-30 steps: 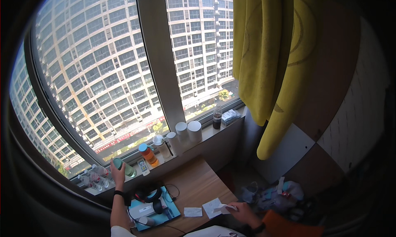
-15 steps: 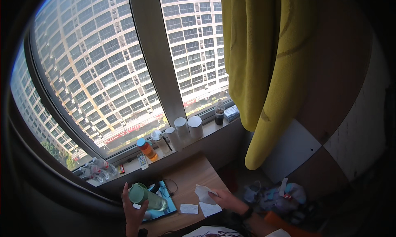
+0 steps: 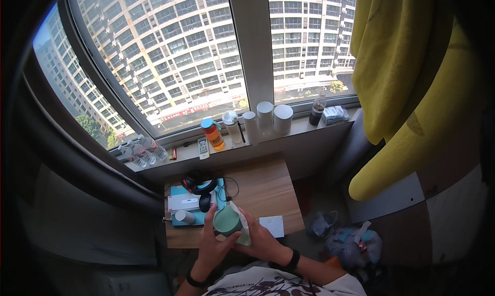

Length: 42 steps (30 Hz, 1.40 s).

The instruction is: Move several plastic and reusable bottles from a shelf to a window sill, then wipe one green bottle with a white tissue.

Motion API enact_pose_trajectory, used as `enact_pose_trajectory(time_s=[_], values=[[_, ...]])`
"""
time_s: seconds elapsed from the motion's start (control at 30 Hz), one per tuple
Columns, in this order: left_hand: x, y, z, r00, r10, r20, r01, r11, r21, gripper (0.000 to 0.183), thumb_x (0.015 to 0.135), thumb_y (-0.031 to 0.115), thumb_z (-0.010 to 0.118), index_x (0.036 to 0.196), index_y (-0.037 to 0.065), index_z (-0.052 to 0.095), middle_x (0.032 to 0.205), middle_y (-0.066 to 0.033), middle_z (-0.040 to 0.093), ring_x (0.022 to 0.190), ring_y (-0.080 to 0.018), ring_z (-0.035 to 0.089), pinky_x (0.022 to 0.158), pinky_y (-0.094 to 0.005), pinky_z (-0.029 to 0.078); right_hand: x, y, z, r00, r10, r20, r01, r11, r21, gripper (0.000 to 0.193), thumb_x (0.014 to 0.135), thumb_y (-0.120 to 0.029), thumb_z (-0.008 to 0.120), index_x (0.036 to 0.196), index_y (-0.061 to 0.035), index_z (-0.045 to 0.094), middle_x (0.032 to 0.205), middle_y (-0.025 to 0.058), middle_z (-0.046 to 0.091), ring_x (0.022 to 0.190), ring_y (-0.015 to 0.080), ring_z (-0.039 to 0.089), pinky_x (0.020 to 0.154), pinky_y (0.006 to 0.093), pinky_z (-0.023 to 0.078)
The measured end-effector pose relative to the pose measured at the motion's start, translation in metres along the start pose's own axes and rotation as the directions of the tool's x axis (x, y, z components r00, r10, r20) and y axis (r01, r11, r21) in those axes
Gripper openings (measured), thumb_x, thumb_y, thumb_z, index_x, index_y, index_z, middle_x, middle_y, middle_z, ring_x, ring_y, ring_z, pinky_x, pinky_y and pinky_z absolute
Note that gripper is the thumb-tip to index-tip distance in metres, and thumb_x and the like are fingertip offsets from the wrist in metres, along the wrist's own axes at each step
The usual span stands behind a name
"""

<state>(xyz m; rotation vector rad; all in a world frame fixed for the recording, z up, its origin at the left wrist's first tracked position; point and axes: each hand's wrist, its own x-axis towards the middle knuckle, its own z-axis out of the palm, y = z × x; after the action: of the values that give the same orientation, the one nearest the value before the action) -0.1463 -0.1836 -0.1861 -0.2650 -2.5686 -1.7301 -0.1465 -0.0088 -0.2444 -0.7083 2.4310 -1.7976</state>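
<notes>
In front of my body I hold a green-lidded bottle, its round lid turned up toward me. My left hand wraps the bottle's left side, thumb at the front. On the opposite side my right hand presses a white tissue against it. Most of the bottle's body is hidden below the lid and behind my fingers. Another white tissue lies flat on the wooden table, right of my hands.
Headphones, a white box, a small white cylinder and a mouse sit at the table's left. Along the windowsill stand an orange bottle, white canisters and several clear bottles. A yellow curtain hangs at right.
My hands have come together. The bottle is now upright, away from the blue item, and the tissue in my right hand has moved left onto it. The view has shifted too.
</notes>
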Motion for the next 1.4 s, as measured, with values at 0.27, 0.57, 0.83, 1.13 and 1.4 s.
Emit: enact_pose_trajectory(time_s=[0.27,0.57,0.83,1.13,1.4], values=[[-0.023,-0.013,-0.045,0.981,0.160,0.107,-0.149,0.983,-0.105,0.115,0.080,0.041,0.084,0.159,0.001,0.010,0.149,-0.0207,0.042,0.136,-0.0311,0.047,0.110,-0.0420,0.040,-0.007,-0.025,0.035,0.999,-0.051,0.007,0.049,0.986,0.159,0.103,0.086,-0.028,0.081,0.156,-0.0036,0.011,0.134,0.0234,0.055,0.121,0.0375,0.061,0.098,0.0447,0.053],[-0.104,-0.099,-0.080,0.976,0.129,0.177,0.018,0.759,-0.651,0.093,0.095,0.052,0.064,0.157,0.003,0.014,0.152,-0.0146,0.037,0.137,-0.0252,0.041,0.113,-0.0382,0.034,-0.014,-0.073,0.115,0.978,-0.178,0.109,0.177,0.984,0.014,0.100,0.091,-0.019,0.075,0.158,-0.0022,0.002,0.148,0.0284,0.037,0.134,0.0397,0.047,0.109,0.0492,0.039],[-0.132,-0.135,-0.105,0.981,0.161,0.109,-0.045,0.732,-0.679,0.082,0.095,0.038,0.069,0.153,0.001,0.024,0.146,-0.0150,0.045,0.135,-0.0249,0.044,0.112,-0.0391,0.037,-0.017,-0.104,0.157,0.956,-0.292,0.017,0.289,0.937,-0.195,0.064,0.098,-0.006,0.054,0.153,0.0063,0.024,0.136,0.0327,0.051,0.123,0.0462,0.055,0.104,0.0456,0.044],[-0.143,-0.109,-0.146,0.967,0.163,0.194,-0.099,0.947,-0.305,0.095,0.092,0.051,0.066,0.161,0.013,0.014,0.134,-0.0288,0.056,0.122,-0.0441,0.059,0.104,-0.0457,0.045,-0.023,-0.117,0.172,0.973,0.004,-0.229,-0.007,1.000,-0.012,0.029,0.108,-0.009,0.038,0.128,0.0076,0.050,0.104,0.0153,0.063,0.095,0.0216,0.059,0.084,0.0315,0.047],[-0.150,-0.109,-0.155,0.970,0.210,0.123,-0.200,0.975,-0.093,0.096,0.088,0.041,0.073,0.159,0.011,0.016,0.123,-0.0298,0.062,0.109,-0.0478,0.063,0.092,-0.0478,0.052,0.003,-0.154,0.153,0.987,-0.064,-0.146,0.079,0.992,0.098,0.041,0.107,-0.014,0.043,0.145,0.0008,0.045,0.142,0.0217,0.052,0.131,0.0295,0.051,0.111,0.0398,0.038]])
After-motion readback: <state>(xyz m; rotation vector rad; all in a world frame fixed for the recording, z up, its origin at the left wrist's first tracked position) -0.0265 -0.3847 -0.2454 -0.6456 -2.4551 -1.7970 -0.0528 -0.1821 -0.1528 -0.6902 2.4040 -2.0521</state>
